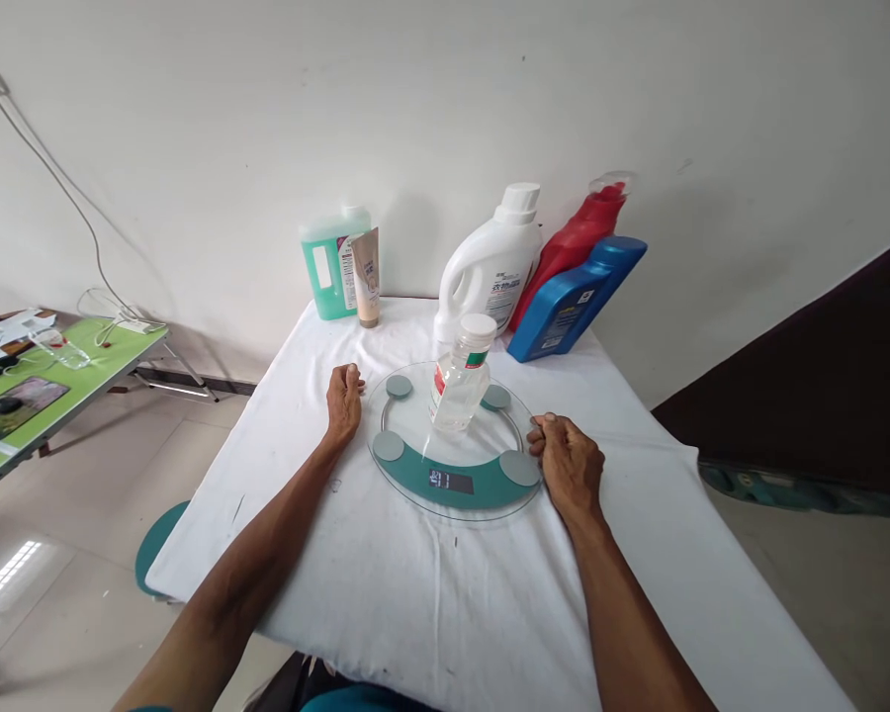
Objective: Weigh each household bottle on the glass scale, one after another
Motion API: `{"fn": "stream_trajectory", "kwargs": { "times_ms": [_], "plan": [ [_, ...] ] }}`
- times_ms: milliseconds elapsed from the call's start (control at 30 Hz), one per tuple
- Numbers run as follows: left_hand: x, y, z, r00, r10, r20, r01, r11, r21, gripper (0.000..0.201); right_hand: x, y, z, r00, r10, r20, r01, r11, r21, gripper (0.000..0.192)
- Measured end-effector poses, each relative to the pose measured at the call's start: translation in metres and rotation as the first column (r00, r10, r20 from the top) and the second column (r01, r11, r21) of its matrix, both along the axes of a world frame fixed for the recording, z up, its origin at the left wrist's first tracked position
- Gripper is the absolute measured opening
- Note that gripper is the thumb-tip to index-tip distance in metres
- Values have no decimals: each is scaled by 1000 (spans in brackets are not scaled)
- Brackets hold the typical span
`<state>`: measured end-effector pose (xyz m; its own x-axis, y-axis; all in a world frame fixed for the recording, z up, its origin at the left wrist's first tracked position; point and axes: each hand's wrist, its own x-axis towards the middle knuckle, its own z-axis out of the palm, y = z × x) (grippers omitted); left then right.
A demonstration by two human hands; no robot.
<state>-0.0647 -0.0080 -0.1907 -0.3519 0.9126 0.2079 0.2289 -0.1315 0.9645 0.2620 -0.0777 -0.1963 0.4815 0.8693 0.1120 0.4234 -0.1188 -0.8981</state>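
Centrally, a clear bottle is seen upright on a round glass scale laid on the white-covered table. The left hand and right hand are rested beside the scale, fingers curled into loose fists, apparently touching its rim.

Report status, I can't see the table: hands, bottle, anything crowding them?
Left hand and right hand fisted beside scale. Clear bottle upright on it. Jugs at wall, clear of hands.
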Motion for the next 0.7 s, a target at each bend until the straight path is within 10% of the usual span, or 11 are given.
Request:
{"fn": "stream_trajectory", "kwargs": {
  "times_ms": [700],
  "plan": [
    [-5,-18,5,998,-54,-17,54,999,-7,65,0,-10,0,1000,27,-2,-27,999,17,58]
  ]
}}
